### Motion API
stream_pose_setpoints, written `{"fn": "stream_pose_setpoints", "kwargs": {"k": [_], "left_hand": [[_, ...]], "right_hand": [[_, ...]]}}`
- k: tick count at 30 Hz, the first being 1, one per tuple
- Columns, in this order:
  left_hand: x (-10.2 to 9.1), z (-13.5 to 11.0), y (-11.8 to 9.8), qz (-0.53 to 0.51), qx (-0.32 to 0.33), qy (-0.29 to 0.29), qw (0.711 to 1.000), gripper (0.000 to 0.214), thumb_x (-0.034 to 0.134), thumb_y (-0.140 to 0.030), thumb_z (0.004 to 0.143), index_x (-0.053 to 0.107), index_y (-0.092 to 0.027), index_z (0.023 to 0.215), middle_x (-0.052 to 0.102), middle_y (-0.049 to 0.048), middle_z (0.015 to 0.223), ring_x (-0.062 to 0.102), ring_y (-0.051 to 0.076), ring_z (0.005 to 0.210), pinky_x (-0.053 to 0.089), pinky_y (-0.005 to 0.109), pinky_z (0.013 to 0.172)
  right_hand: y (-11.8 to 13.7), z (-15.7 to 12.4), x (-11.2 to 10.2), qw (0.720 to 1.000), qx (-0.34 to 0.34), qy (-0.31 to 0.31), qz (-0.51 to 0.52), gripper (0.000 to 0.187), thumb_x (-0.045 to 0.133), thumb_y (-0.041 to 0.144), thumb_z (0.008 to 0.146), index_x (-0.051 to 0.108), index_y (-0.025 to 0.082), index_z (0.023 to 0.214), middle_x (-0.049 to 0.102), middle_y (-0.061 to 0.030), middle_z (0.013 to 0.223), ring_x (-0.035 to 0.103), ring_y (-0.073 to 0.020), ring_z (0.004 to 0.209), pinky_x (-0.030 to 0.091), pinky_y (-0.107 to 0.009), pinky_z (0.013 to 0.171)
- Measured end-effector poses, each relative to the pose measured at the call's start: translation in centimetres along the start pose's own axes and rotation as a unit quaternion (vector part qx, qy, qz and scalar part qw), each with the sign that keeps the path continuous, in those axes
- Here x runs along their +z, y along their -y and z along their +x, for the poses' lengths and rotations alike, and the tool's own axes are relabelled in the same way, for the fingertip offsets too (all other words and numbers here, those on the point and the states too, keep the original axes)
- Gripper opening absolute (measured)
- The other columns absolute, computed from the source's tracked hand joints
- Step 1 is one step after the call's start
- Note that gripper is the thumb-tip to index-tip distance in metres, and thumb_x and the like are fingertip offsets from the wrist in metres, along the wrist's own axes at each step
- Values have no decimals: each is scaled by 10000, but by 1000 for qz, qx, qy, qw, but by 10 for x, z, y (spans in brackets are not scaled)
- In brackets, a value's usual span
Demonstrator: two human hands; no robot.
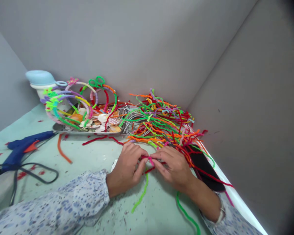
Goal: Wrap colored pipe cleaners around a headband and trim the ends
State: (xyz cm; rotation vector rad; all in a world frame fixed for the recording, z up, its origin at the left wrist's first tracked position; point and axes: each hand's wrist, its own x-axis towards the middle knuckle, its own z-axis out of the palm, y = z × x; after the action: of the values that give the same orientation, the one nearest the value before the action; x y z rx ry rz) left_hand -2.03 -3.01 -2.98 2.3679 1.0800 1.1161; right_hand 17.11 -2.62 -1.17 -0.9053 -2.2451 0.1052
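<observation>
Between my fingertips is a short pink pipe cleaner (150, 160), bent or twisted near its middle. My left hand (131, 163) pinches it from the left with thumb and forefinger. From the other side my right hand (172, 168) pinches it too, and the two hands nearly meet. A dark red pipe cleaner (150, 170) shows just behind the fingers; whether it joins the pink one I cannot tell. A light green pipe cleaner (143, 192) lies on the table below my hands. Nearer my right forearm is a darker green one (187, 213).
A big heap of coloured pipe cleaners (161, 120) lies behind my hands. Left of it, a metal tray (88, 132) holds shells and fuzzy headbands (71, 98). A blue glue gun (22, 147) with its cord, a blue-lidded bottle (40, 78) and a black flat object (208, 173) are around.
</observation>
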Motion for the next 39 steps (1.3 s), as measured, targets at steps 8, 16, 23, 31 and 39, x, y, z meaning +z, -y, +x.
{"fn": "stream_pose_setpoints", "kwargs": {"k": [8,16,23,31,39], "left_hand": [[0,1,0,5,6,0,1000,102,456,-189,901,558,-182,896,570,46,817,484,208,828,361,396,814],[-1,1,-2,2,7,5,1000,96,461,-184,894,555,-183,879,573,43,809,485,206,827,363,395,816],[0,2,0,14,5,-6,1000,62,503,-219,873,550,-185,853,562,30,769,483,198,784,364,394,800],[1,2,-1,14,-3,-7,1000,57,510,-222,860,548,-196,827,550,25,734,481,198,754,364,390,772],[1,1,0,18,0,-2,1000,53,530,-214,833,541,-189,787,531,15,699,470,190,727,362,386,756]], "right_hand": [[4,-1,3,988,119,17,93,98,581,159,858,666,206,845,646,-28,782,598,-175,751,452,-292,697],[7,-1,4,962,210,43,168,127,574,157,845,657,198,758,616,9,725,572,-140,688,434,-250,653],[7,8,-6,931,245,108,247,120,564,158,845,679,174,817,656,-1,730,593,-133,673,459,-236,618],[6,10,-23,956,174,138,191,177,631,254,830,621,195,997,676,-40,942,623,-168,839,490,-281,728],[17,6,-17,987,71,143,-1,156,527,100,813,583,174,938,617,-54,870,565,-198,826,430,-317,729]]}}
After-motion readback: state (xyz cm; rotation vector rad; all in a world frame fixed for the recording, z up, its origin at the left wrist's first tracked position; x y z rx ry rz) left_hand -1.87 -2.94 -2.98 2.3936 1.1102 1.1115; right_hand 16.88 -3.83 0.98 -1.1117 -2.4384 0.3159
